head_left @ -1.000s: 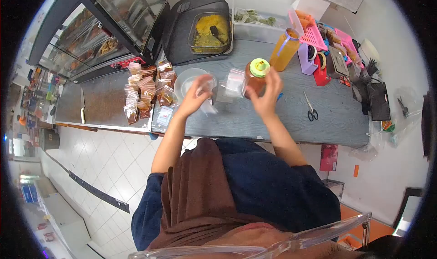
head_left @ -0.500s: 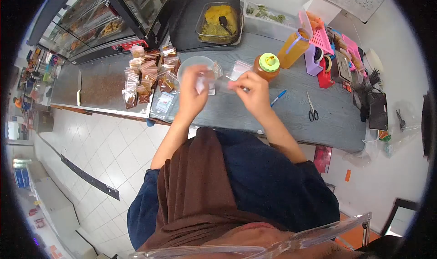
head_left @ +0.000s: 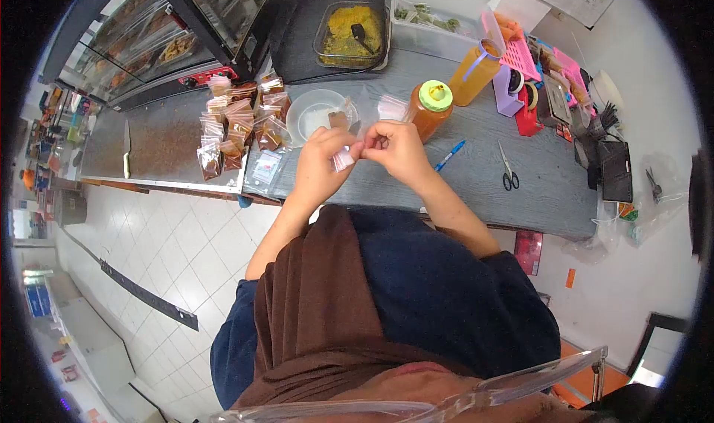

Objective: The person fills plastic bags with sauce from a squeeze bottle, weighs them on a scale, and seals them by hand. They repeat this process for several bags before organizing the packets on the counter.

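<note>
Filled packets (head_left: 239,129): clustered, left of centre. Round clear bowl (head_left: 300,118): just beyond my left hand (head_left: 317,166). Squeeze bottle (head_left: 433,112), green-capped: just beyond my right hand (head_left: 398,154). Blue pen (head_left: 451,155), scissors (head_left: 507,167): to the right. Small plastic bag (head_left: 343,160): mid-frame, held in my left hand, fingers curled. Right thumb and fingertips: pressed together beside it; anything between them, too small to tell.
</note>
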The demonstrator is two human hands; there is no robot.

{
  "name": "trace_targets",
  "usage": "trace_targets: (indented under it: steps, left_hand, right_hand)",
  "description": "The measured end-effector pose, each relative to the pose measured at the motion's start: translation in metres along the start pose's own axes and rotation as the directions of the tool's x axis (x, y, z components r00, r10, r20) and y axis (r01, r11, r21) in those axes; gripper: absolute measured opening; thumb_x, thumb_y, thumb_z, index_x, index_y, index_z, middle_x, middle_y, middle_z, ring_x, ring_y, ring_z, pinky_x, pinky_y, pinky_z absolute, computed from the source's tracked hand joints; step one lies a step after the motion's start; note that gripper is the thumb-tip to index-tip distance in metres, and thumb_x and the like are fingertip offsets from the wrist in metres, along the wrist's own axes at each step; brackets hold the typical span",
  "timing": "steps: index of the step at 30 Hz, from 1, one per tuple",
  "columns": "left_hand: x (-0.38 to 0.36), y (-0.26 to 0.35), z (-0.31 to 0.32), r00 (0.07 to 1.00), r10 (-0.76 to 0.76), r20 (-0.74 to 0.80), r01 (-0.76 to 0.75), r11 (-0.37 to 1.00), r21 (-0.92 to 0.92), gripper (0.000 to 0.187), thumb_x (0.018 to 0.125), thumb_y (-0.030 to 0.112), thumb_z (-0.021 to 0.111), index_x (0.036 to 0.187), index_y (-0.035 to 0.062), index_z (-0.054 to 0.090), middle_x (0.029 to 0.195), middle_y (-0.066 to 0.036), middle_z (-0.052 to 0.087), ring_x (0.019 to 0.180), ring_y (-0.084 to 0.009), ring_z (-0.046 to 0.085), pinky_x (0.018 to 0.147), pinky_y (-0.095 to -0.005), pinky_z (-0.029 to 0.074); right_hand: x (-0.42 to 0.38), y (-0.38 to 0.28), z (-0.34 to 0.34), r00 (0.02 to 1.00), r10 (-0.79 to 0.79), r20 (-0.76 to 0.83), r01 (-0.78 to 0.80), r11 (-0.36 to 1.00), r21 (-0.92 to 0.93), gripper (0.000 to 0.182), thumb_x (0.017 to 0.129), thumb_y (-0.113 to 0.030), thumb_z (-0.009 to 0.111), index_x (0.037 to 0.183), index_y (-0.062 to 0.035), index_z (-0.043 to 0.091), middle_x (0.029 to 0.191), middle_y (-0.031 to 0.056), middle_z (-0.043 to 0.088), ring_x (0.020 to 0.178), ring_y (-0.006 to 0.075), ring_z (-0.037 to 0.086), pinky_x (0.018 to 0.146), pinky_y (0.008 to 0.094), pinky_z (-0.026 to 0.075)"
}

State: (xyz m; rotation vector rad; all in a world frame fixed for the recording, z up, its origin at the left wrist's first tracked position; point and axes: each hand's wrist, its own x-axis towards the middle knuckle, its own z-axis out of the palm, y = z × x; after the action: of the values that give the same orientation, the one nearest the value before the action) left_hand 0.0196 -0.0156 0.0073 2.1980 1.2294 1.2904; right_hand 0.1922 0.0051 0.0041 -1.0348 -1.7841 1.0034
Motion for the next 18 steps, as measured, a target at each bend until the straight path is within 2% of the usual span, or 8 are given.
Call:
trace_targets:
  steps: [3, 4, 7, 9, 10, 13, 16, 18]
  left_hand:
    - [0.002, 0.001, -0.005, 1.000, 0.012, 0.013, -0.013, 0.998, 0.067, 0.009, 0.075, 0.012, 0.069, 0.075, 0.0051, 0.062, 0.074, -0.008, 0.060, 0.072, -0.0293, 0.054, 0.063, -0.0380, 0.044]
    - [0.002, 0.004, -0.005, 0.999, 0.033, 0.000, -0.033, 0.988, 0.148, 0.010, 0.074, 0.012, 0.069, 0.074, 0.0052, 0.061, 0.074, -0.008, 0.060, 0.071, -0.0292, 0.054, 0.063, -0.0379, 0.045]
    - [0.001, 0.012, -0.001, 0.996, 0.065, -0.057, -0.043, 0.942, 0.334, 0.012, 0.069, 0.012, 0.069, 0.070, 0.0056, 0.059, 0.072, -0.008, 0.058, 0.070, -0.0289, 0.053, 0.061, -0.0375, 0.045]
    - [0.001, 0.008, 0.000, 0.991, 0.045, -0.127, 0.008, 0.922, 0.387, 0.014, 0.066, 0.012, 0.070, 0.068, 0.0060, 0.057, 0.072, -0.008, 0.057, 0.070, -0.0287, 0.053, 0.060, -0.0373, 0.046]
    - [-0.001, 0.007, 0.002, 0.994, 0.011, -0.112, 0.032, 0.927, 0.375, 0.013, 0.066, 0.011, 0.069, 0.069, 0.0062, 0.058, 0.074, -0.008, 0.058, 0.070, -0.0292, 0.054, 0.060, -0.0379, 0.046]
    - [-0.006, 0.005, 0.010, 0.993, -0.076, -0.094, 0.100, 0.954, 0.284, 0.013, 0.066, 0.010, 0.069, 0.067, 0.0062, 0.057, 0.073, -0.008, 0.058, 0.070, -0.0304, 0.054, 0.061, -0.0400, 0.046]
    - [-0.010, 0.009, 0.018, 0.988, -0.048, 0.144, 0.017, 0.978, 0.210, 0.016, 0.068, 0.011, 0.069, 0.079, 0.0059, 0.059, 0.082, -0.010, 0.059, 0.079, -0.0321, 0.057, 0.067, -0.0400, 0.048]
    - [-0.006, 0.012, 0.022, 0.992, 0.018, 0.125, -0.029, 0.996, 0.082, 0.026, 0.068, 0.010, 0.071, 0.090, 0.0042, 0.059, 0.092, -0.011, 0.059, 0.086, -0.0337, 0.057, 0.074, -0.0404, 0.047]
  right_hand:
    - [-0.004, 0.005, 0.003, 0.998, 0.006, 0.060, -0.015, 0.990, 0.140, 0.013, 0.070, -0.006, 0.071, 0.075, 0.0008, 0.061, 0.069, 0.0109, 0.059, 0.061, 0.0221, 0.059, 0.058, 0.0323, 0.046]
    - [-0.005, 0.007, 0.005, 0.997, -0.001, 0.080, -0.014, 0.983, 0.183, 0.012, 0.070, -0.005, 0.070, 0.075, 0.0010, 0.061, 0.069, 0.0109, 0.059, 0.062, 0.0235, 0.059, 0.058, 0.0329, 0.047]
    - [-0.010, -0.001, 0.002, 0.988, -0.152, -0.042, 0.137, 0.960, -0.245, 0.005, 0.077, -0.001, 0.064, 0.080, 0.0006, 0.061, 0.071, 0.0086, 0.058, 0.061, 0.0166, 0.058, 0.059, 0.0271, 0.048]
    - [-0.009, 0.003, 0.001, 0.977, -0.181, -0.108, 0.132, 0.925, -0.357, 0.006, 0.076, -0.002, 0.065, 0.080, 0.0001, 0.061, 0.080, 0.0120, 0.058, 0.071, 0.0229, 0.060, 0.066, 0.0303, 0.049]
    - [-0.010, 0.006, 0.001, 0.970, -0.198, -0.141, 0.125, 0.903, -0.412, 0.007, 0.075, -0.002, 0.065, 0.080, -0.0001, 0.061, 0.085, 0.0136, 0.059, 0.077, 0.0260, 0.060, 0.069, 0.0318, 0.049]
    - [-0.019, 0.013, 0.005, 0.915, -0.374, -0.153, 0.284, 0.863, -0.417, 0.022, 0.072, -0.006, 0.067, 0.094, -0.0047, 0.064, 0.118, 0.0179, 0.054, 0.108, 0.0340, 0.053, 0.088, 0.0413, 0.046]
    - [-0.022, 0.009, 0.006, 0.846, -0.514, -0.138, 0.338, 0.719, -0.608, 0.030, 0.068, -0.007, 0.071, 0.097, -0.0073, 0.067, 0.138, 0.0201, 0.040, 0.118, 0.0396, 0.045, 0.098, 0.0457, 0.039]
    - [-0.027, 0.013, 0.002, 0.900, -0.410, -0.149, 0.246, 0.759, -0.603, 0.034, 0.064, -0.009, 0.074, 0.098, -0.0086, 0.068, 0.142, 0.0204, 0.035, 0.121, 0.0406, 0.042, 0.101, 0.0463, 0.035]
